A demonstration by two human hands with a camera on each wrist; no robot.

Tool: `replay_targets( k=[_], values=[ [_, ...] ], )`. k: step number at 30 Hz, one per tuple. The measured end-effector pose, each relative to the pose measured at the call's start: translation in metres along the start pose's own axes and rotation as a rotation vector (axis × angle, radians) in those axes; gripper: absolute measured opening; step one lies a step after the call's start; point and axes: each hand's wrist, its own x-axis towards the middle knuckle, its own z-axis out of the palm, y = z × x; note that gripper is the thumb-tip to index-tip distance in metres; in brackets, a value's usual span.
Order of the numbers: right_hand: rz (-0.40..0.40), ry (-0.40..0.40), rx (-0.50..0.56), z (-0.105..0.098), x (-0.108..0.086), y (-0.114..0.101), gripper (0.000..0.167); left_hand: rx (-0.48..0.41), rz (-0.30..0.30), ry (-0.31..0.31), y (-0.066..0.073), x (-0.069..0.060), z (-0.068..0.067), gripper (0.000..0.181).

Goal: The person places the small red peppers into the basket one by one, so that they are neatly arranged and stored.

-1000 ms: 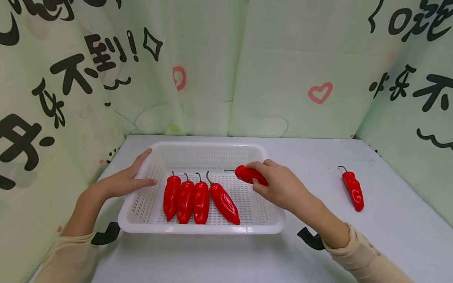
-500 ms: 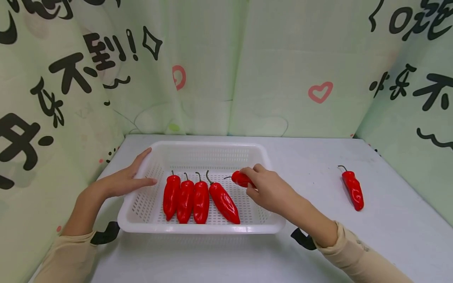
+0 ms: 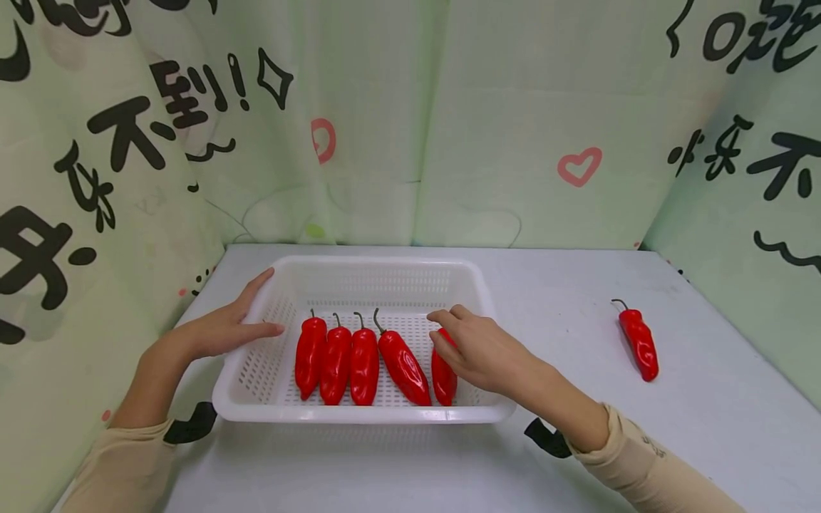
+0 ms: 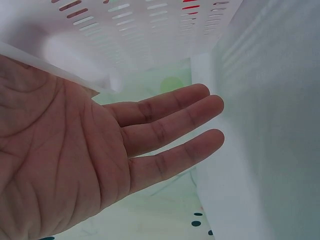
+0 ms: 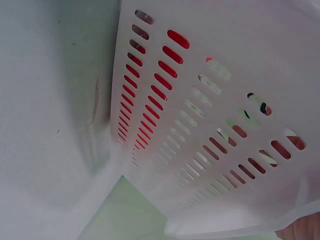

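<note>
A white perforated plastic basket [image 3: 385,414] stands on the table with several red chili peppers [image 3: 365,367] side by side inside. My left hand [image 3: 214,331] rests on its left rim, thumb over the inner side; in the left wrist view the fingers [image 4: 170,122] stretch out straight below the rim. Over the basket's right part, my right hand [image 3: 484,349] hovers at the upper end of the rightmost chili pepper [image 3: 444,377], fingers loosely spread. The hand hides that pepper's stem. In the right wrist view, red shows through slots in the basket wall [image 5: 240,45].
One more red chili pepper [image 3: 638,345] lies on the white table [image 3: 564,306] to the right of the basket. A pale green printed curtain [image 3: 500,128] surrounds the table at the back and both sides.
My right hand has lowered its chili pepper into the basket and turned it from sideways to lengthwise, beside the others. The fingers have loosened from it. The left hand stays put.
</note>
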Motion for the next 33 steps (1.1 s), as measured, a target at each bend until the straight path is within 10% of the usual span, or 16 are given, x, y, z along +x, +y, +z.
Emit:
replay_targets(
  k=[33],
  values=[
    [0.130,0.198,0.078,-0.034,-0.020,0.020,0.036,-0.004,-0.002,-0.002,-0.001,0.000,0.000,0.107]
  ],
)
